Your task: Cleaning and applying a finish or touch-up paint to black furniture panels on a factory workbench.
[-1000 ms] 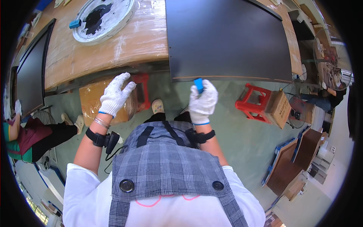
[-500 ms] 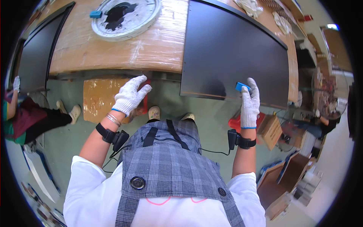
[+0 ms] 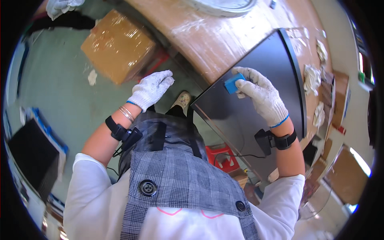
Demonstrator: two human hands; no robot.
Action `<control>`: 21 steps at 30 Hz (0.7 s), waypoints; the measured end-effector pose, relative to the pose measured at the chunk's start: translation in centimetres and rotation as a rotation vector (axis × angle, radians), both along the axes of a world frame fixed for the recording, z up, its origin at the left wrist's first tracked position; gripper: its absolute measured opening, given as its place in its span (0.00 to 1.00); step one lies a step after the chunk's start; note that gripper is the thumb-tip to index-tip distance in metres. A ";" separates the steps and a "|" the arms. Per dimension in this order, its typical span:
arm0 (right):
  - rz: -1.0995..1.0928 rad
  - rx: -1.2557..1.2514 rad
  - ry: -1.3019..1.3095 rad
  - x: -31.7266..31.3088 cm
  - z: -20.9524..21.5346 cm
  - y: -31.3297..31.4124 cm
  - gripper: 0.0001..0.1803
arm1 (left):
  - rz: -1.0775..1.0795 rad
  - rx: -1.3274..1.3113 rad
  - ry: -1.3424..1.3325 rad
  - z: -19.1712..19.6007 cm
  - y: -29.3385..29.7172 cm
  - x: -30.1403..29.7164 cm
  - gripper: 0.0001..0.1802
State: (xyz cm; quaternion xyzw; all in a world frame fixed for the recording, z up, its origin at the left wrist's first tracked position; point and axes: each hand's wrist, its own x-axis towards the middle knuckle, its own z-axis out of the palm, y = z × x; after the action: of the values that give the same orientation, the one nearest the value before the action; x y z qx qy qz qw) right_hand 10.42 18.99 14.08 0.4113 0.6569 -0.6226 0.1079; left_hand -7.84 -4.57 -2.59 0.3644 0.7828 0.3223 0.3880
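My right hand, in a white knit glove, pinches a small blue block between thumb and fingers. It is over the left part of a large dark flat panel, which lies partly past the table's near edge. Whether the block touches the panel I cannot tell. My left hand, also gloved, is held off the table's near edge with its fingers stretched out and nothing in them.
A wrapped wooden table carries a round white tray, cut off at the top, and crumpled white rags. Below stand a taped brown box and a red stool. Another person's gloved hand shows top left.
My view has turned to the right, so the table and panel appear slanted. My right hand has come further over the panel, still pinching the blue block. The left hand stays free.
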 end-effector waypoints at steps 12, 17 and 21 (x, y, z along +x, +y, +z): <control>1.034 0.731 0.497 -4.1 -6.2 -2.9 0.28 | 0.380 0.076 -0.134 -2.6 -1.1 7.3 0.19; 1.201 0.697 0.517 -4.7 -7.0 -3.8 0.27 | 0.477 0.098 -0.177 -3.0 -2.0 7.4 0.19; 1.232 0.708 0.506 -5.0 -7.2 -4.4 0.27 | 0.521 0.119 -0.199 -3.3 -2.2 7.2 0.19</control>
State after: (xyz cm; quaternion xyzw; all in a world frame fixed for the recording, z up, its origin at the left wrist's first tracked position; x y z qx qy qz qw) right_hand 5.44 14.59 6.84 -0.1758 0.9337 -0.2768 0.1437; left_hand -0.67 -6.78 -5.93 0.1397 0.7877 0.4909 0.3450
